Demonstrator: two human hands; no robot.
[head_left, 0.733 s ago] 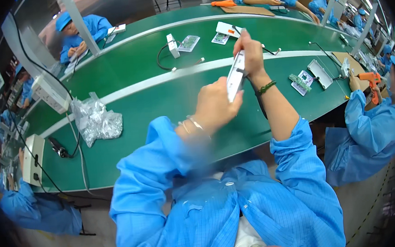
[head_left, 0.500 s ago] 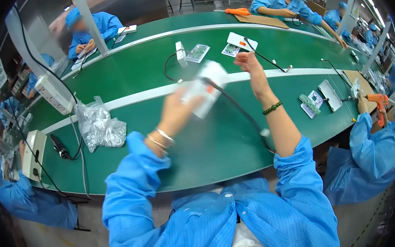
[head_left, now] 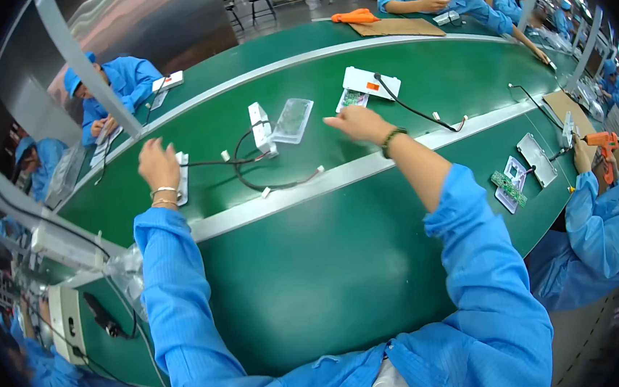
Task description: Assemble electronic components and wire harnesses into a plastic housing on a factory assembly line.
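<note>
My left hand (head_left: 157,165) is over the far green surface, its fingers bent round a white plastic case (head_left: 182,178) that is mostly hidden under it. A black cable (head_left: 205,163) runs right from that case. My right hand (head_left: 362,122) hovers past the pale rail, fingers partly stretched to the left, with nothing visible in it. Between the hands stand a narrow white case (head_left: 261,128) with a looped black cable and a clear plastic tray (head_left: 292,120). Beyond my right hand, a white case with an orange label (head_left: 372,83) lies partly over a tray holding a green circuit board (head_left: 352,99).
A pale rail (head_left: 294,189) divides the green worktop (head_left: 316,273). At right lie an opened white case (head_left: 536,158) and a circuit board (head_left: 508,186), near a co-worker's orange glue gun (head_left: 602,143). A clear bag (head_left: 128,273) and black plug (head_left: 101,315) are at left. Other co-workers sit across.
My left hand has carried the white case with its cable from the near side across the rail to the far left. My right hand has moved slightly left. The view has shifted.
</note>
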